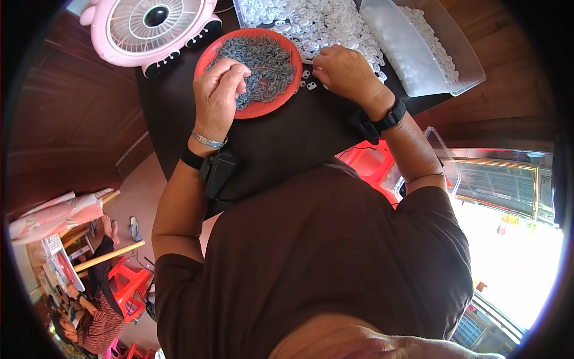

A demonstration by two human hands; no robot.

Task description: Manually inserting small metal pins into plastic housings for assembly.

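Observation:
Above a round red plate (263, 113) heaped with small, thin grey pieces (269, 84), my left hand (221, 90) is closed in a pinch. A thin golden-brown strand or stick (259, 67) sticks out from its fingertips toward the right. My right hand (350, 72) is bent over the edge of a pile of small white oval pieces (317, 27) with holes. Its fingers are drawn together; whatever they may hold is hidden. A few loose white pieces (311, 85) lie on the black tabletop (275, 149) between the plate and my right hand.
A pink fan (154, 30) stands at the far left of the table. At the far right is a translucent bin (412, 54) with more white pieces. Red stools (128, 287) and another person in striped clothing (101, 326) are at the lower left.

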